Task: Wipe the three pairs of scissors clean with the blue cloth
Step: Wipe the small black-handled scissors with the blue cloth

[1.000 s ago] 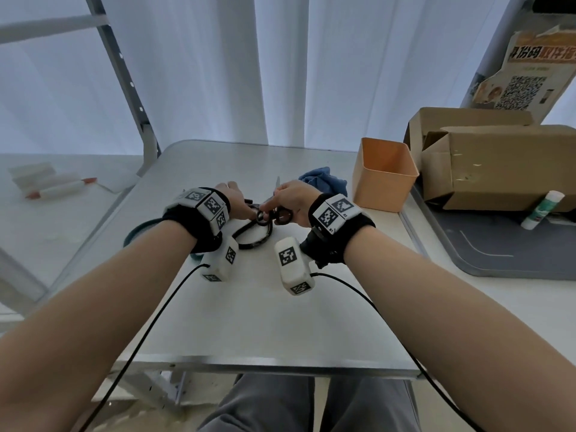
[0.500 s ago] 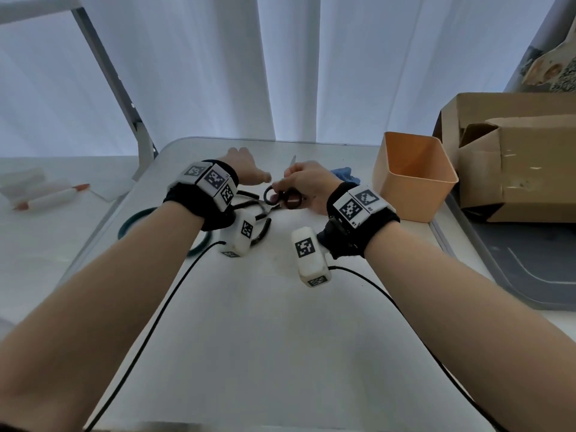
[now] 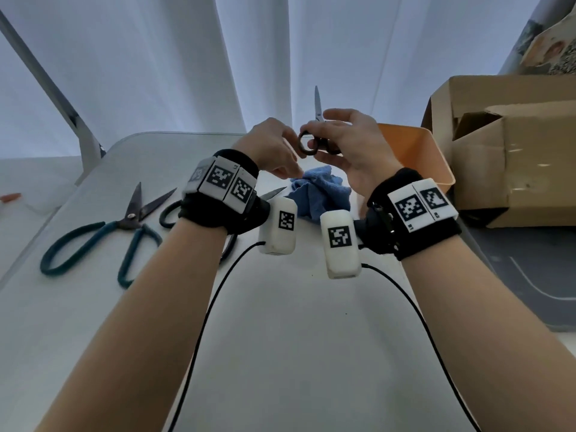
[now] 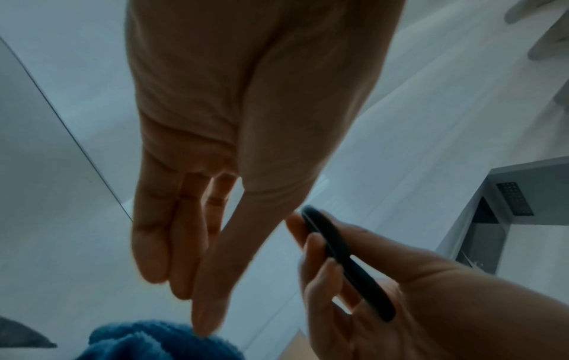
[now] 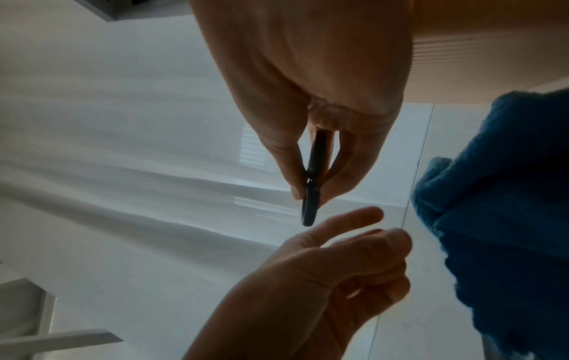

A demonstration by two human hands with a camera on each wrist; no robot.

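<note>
Teal scissors (image 3: pixel 103 235) lie flat on the counter (image 3: pixel 280 338), far left. My left hand (image 3: pixel 274 148) hangs loose, holding nothing, above the cloth (image 3: pixel 321 194): soft, bunch it anywhere. My right hand (image 3: pixel 352 145) pinches the small scissors (image 3: pixel 318 132) by the loops, blade up: light, stiff, sharp. They were down at the counter a second ago; now lifted.

Right hand (image 3: pixel 349 145) has lifted small scissors (image 3: pixel 318 132) off table, blades up; left hand (image 3: pixel 274 148) let go.
</note>
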